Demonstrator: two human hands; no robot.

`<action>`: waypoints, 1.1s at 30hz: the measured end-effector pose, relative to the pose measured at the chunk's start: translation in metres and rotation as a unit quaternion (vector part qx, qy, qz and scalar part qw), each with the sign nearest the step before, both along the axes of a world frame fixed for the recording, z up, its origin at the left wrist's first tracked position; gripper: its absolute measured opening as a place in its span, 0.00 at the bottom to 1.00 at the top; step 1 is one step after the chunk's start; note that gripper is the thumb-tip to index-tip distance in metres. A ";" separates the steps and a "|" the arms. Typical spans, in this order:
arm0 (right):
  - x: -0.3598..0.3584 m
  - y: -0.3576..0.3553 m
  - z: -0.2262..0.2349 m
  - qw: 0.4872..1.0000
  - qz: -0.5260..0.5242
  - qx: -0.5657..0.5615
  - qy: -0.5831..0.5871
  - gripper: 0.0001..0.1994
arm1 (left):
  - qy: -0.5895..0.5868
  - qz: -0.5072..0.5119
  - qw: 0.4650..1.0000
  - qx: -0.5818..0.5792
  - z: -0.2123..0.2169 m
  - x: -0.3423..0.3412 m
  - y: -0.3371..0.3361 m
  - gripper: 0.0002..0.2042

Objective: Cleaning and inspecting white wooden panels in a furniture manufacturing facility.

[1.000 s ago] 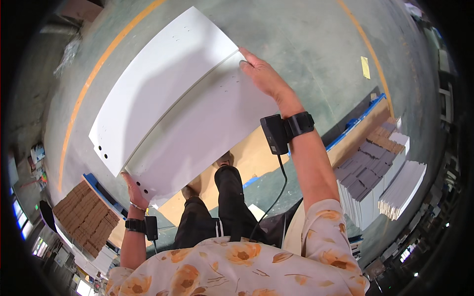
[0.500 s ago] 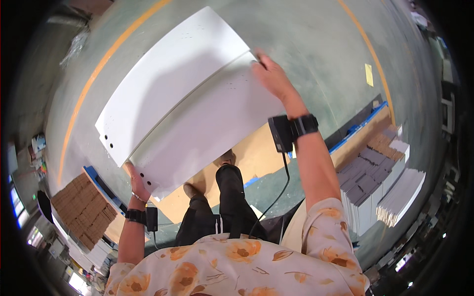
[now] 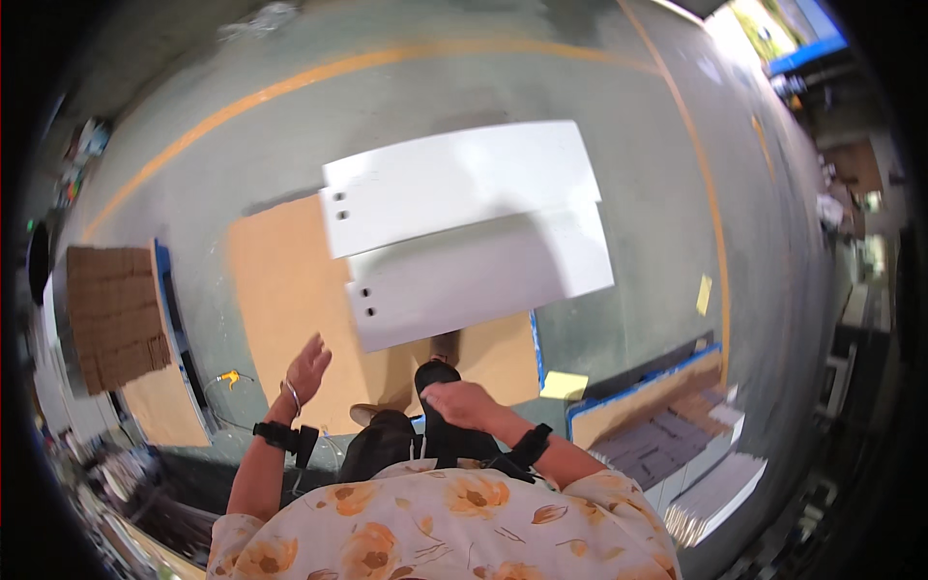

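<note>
Two white panels (image 3: 464,184), the far one overlapping the near one, lie on a brown board (image 3: 280,290) on the floor. Their right part reaches past the board's edge. Each has a pair of dark round holes near its left end. Off the near panel's lower left corner is my left hand (image 3: 309,369), open, fingers stretched, holding nothing. My right hand (image 3: 459,404) hangs in front of my dark trousers, short of the panels. Its fingers are loosely bent and a little blurred, with nothing seen in them. Both wrists wear black strapped devices.
A stack of brown cardboard pieces (image 3: 116,319) stands on a pallet at left. A yellow air gun (image 3: 229,378) with a hose lies beside it. At right, another pallet bears grey and white stacks (image 3: 667,449). Yellow sheets (image 3: 565,386) lie on the floor. Orange lines cross the floor.
Both hands have let go of the panels and drawn back toward my body. The panels, held tilted before, now lie lower and farther off, on the brown board. The view has turned.
</note>
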State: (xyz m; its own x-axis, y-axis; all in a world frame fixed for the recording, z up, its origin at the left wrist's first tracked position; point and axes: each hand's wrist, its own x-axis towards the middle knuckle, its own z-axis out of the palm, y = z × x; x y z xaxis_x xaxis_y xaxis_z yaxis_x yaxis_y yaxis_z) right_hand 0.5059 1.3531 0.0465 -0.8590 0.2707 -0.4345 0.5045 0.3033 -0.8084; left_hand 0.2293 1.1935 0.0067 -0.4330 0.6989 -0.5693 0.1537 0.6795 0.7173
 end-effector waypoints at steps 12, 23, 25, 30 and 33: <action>-0.169 -0.151 0.039 0.882 0.433 0.162 -0.085 0.12 | -0.007 0.338 0.929 -0.149 0.021 0.077 -0.408 0.24; -0.305 -0.324 0.043 0.711 0.688 0.098 -0.101 0.10 | -0.029 0.582 0.803 -0.123 0.021 0.204 -0.494 0.25; -0.329 -0.336 0.040 0.703 0.702 0.075 -0.093 0.10 | -0.051 0.600 0.791 -0.106 0.023 0.201 -0.492 0.25; -0.385 -0.388 0.043 0.653 0.749 0.108 -0.008 0.10 | -0.048 0.621 0.774 -0.112 0.043 0.182 -0.495 0.25; -0.429 -0.414 0.034 0.722 0.689 0.030 -0.050 0.10 | -0.005 0.621 0.770 -0.147 0.034 0.160 -0.508 0.24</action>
